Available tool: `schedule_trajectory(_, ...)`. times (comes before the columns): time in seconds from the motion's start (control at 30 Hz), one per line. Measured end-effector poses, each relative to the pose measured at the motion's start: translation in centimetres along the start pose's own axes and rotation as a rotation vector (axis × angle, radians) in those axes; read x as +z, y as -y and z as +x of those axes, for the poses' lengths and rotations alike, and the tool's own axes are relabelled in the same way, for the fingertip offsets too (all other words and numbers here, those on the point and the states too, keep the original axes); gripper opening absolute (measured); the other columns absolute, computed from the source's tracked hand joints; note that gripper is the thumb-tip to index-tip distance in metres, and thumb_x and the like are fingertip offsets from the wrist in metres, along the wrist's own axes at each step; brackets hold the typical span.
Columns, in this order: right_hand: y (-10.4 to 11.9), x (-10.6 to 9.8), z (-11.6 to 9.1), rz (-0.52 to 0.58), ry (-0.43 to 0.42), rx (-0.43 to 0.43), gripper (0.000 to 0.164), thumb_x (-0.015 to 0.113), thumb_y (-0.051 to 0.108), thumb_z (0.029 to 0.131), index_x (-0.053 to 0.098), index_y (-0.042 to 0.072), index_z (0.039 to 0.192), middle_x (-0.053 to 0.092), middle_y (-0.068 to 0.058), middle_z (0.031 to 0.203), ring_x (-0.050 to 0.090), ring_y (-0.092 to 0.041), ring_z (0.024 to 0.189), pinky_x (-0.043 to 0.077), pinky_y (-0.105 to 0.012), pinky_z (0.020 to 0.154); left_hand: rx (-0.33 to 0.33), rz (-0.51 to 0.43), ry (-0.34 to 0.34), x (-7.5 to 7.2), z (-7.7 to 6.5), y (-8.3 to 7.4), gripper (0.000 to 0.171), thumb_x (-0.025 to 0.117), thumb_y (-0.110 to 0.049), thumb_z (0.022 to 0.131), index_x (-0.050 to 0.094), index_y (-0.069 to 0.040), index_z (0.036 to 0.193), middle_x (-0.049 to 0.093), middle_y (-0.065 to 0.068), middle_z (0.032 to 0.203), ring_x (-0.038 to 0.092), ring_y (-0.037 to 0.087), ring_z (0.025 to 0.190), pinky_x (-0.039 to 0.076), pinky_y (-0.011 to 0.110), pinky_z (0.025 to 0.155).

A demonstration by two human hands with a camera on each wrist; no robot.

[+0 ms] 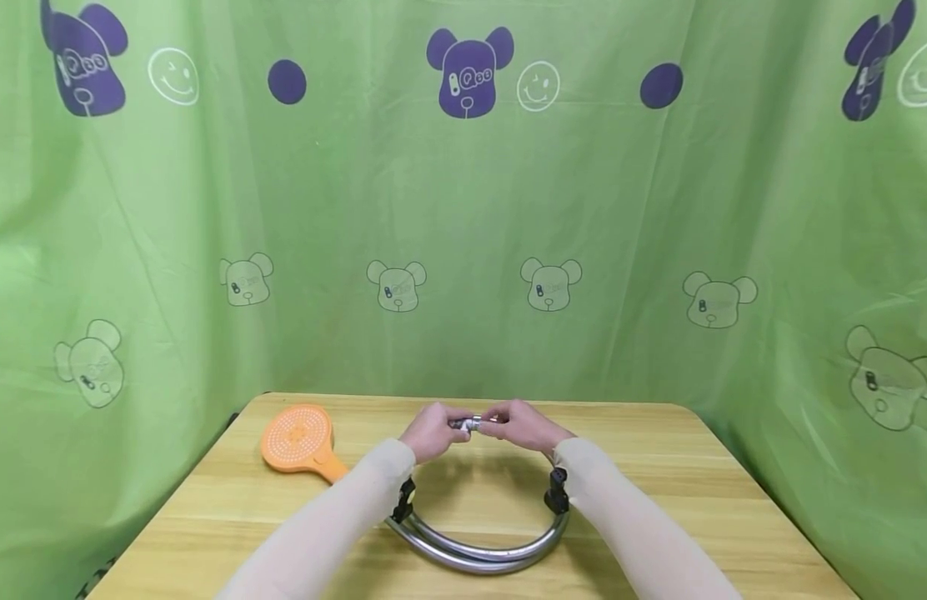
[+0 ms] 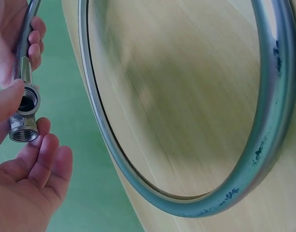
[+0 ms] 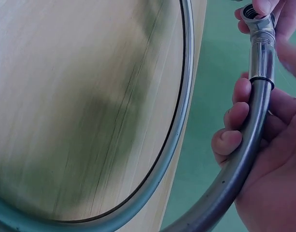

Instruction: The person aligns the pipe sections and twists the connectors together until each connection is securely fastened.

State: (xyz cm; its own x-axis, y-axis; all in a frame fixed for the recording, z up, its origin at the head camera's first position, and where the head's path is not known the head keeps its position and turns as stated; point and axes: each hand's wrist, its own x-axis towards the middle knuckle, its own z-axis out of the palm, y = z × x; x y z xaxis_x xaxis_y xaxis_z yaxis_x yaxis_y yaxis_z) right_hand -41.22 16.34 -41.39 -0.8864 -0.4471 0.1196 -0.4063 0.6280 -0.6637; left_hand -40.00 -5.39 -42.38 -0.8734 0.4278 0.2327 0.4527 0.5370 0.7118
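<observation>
Near the far side of the table, my left hand (image 1: pixel 433 432) pinches a small chrome tee fitting (image 2: pixel 25 113) between thumb and fingers. Its threaded openings show in the left wrist view. My right hand (image 1: pixel 527 425) has its fingers curled round the end of a silver shower hose (image 3: pixel 251 125), just behind the shiny end sleeve (image 3: pixel 261 63). That sleeve is in line with the fitting, joined end to end, and some thread shows between them. The rest of the hose loops down toward me between both forearms.
An orange shower head (image 1: pixel 297 439) lies face up at the left of the wooden table (image 1: pixel 658 467), its handle partly behind the left sleeve. Black wrist mounts (image 1: pixel 557 490) sit at the forearms, close to the hose loop. A green patterned curtain (image 1: pixel 463 200) hangs round the table.
</observation>
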Motion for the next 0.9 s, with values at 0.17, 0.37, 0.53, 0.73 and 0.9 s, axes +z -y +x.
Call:
schedule_trajectory(0.17, -0.03, 0.0, -0.03, 0.063, -0.02, -0.016, 0.027, 0.08, 0.013, 0.083, 0.061, 0.008, 0.102, 0.057, -0.004, 0.079, 0.048, -0.016, 0.07, 0.04, -0.029, 0.061, 0.002, 0.009, -0.009, -0.06, -0.06, -0.2, 0.035, 0.074, -0.008, 0.088, 0.073, -0.013, 0.122, 0.076, 0.005, 0.104, 0.061, 0.011, 0.08, 0.053, 0.029, 0.074)
schedule_trajectory(0.37, -0.05, -0.06, -0.15, 0.044, 0.003, -0.041, 0.013, 0.074, 0.018, 0.091, 0.064, 0.009, 0.096, 0.058, -0.003, 0.078, 0.049, -0.016, 0.07, 0.041, -0.029, 0.061, 0.003, -0.003, -0.005, -0.04, -0.26, -0.14, 0.037, 0.074, -0.007, 0.088, 0.072, -0.01, 0.124, 0.076, 0.006, 0.105, 0.064, 0.011, 0.084, 0.055, 0.032, 0.08)
schedule_trajectory(0.53, -0.1, -0.09, -0.09, 0.017, 0.034, -0.015, 0.015, 0.064, 0.025, 0.1, 0.069, 0.014, 0.092, 0.058, -0.001, 0.078, 0.047, -0.013, 0.067, 0.039, -0.025, 0.057, 0.009, -0.006, -0.008, 0.05, -0.33, 0.01, 0.037, 0.073, -0.007, 0.088, 0.071, -0.008, 0.125, 0.075, 0.009, 0.107, 0.063, 0.012, 0.085, 0.055, 0.032, 0.081)
schedule_trajectory(0.73, -0.17, -0.09, -0.09, 0.029, 0.025, 0.0, 0.025, 0.058, 0.024, 0.103, 0.069, 0.011, 0.085, 0.054, -0.003, 0.071, 0.04, -0.012, 0.057, 0.033, -0.023, 0.051, 0.01, -0.009, -0.01, 0.18, -0.27, -0.04, 0.037, 0.073, -0.007, 0.089, 0.071, -0.008, 0.125, 0.075, 0.012, 0.109, 0.064, 0.012, 0.085, 0.055, 0.032, 0.08)
schedule_trajectory(0.9, -0.07, -0.05, -0.04, 0.018, 0.024, 0.013, 0.021, 0.066, 0.034, 0.097, 0.073, 0.014, 0.096, 0.059, -0.001, 0.076, 0.048, -0.014, 0.066, 0.04, -0.026, 0.058, 0.013, 0.004, -0.009, 0.17, -0.26, 0.13, 0.036, 0.073, -0.008, 0.089, 0.071, -0.01, 0.124, 0.076, 0.007, 0.107, 0.064, 0.011, 0.085, 0.055, 0.03, 0.08)
